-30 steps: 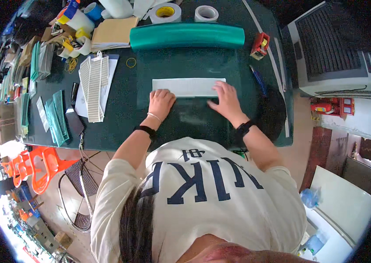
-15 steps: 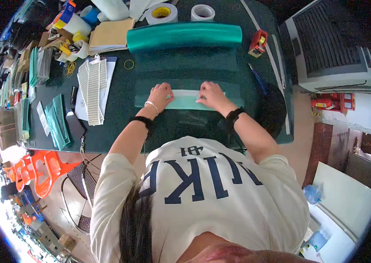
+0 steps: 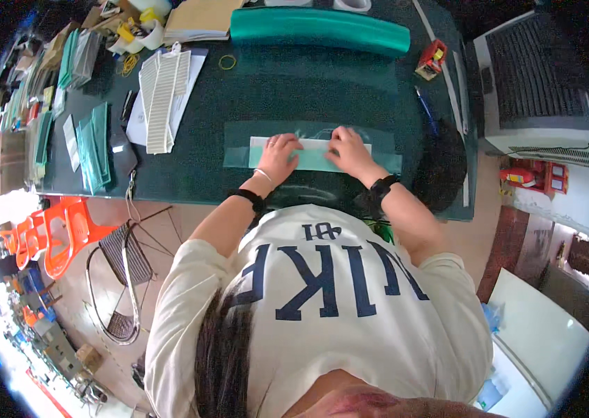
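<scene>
White strip point(image 3: 312, 143), long, flat and rectangular, lies near the centre of the frame, on the dark green table point(image 3: 190, 177). Clear greenish film point(image 3: 239, 157), thin and smooth, covers the lower part of this strip and gives it a pale mint tint; along the upper edge a narrow white band is bare. The film is wider than the strip at both ends.

Left hand point(image 3: 280, 155) has its fingers bent and close together, touching the strip and the film a little left of centre. Right hand point(image 3: 350, 150) is likewise half curled, touching them towards the right end. I cannot tell whether the fingertips pinch the film or only press on it.

At the top of the frame lies a glossy green roll point(image 3: 319, 31), cylindrical. Ribbed, cream-coloured sheets point(image 3: 162, 97) are at upper left, and a red tape dispenser point(image 3: 431, 59) is at upper right.
</scene>
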Tool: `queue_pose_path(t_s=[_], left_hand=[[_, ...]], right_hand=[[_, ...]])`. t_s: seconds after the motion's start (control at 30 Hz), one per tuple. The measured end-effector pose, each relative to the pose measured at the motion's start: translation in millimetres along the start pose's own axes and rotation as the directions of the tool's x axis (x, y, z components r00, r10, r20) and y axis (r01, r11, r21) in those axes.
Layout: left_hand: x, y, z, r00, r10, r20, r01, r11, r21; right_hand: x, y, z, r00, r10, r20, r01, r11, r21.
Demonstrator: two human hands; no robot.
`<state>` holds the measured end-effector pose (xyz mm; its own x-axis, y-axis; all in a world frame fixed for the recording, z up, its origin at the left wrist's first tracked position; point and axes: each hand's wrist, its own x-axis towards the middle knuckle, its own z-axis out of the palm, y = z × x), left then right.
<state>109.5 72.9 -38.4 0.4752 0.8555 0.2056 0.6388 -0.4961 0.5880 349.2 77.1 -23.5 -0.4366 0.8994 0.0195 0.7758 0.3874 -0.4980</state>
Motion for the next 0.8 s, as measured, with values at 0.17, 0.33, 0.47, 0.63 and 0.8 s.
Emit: queue_pose_path(t_s=[0.17,0.33,0.47,0.63,0.8], left_hand=[[1,-12,15,0.999,-0.041,-0.028,0.04,0.999,-0.035],[3,-1,10,0.998,-0.045,-0.047,0.045,0.999,0.011],[11,23,-7,0.973,-0.026,-0.23,0.067,0.983,0.173],[10,15,1,0.977,0.102,-0.185,-0.061,0.974,0.216],[7,7,10,0.987,0.118,-0.107,-0.104,0.985,0.135]], right_hand=[[33,-6,-3,0.99,0.038,-0.138,-0.049,0.995,-0.083],[65,-20,-9,0.94,0.323,0.109,-0.331,0.942,0.057],[51,-33,-22,0.979,-0.205,-0.016,0.2,0.966,-0.166],[23,-34,-3,0.949,-0.312,-0.042,0.301,0.938,-0.17],[13,-23,-13,0.961,-0.256,-0.103,0.247,0.964,-0.094]])
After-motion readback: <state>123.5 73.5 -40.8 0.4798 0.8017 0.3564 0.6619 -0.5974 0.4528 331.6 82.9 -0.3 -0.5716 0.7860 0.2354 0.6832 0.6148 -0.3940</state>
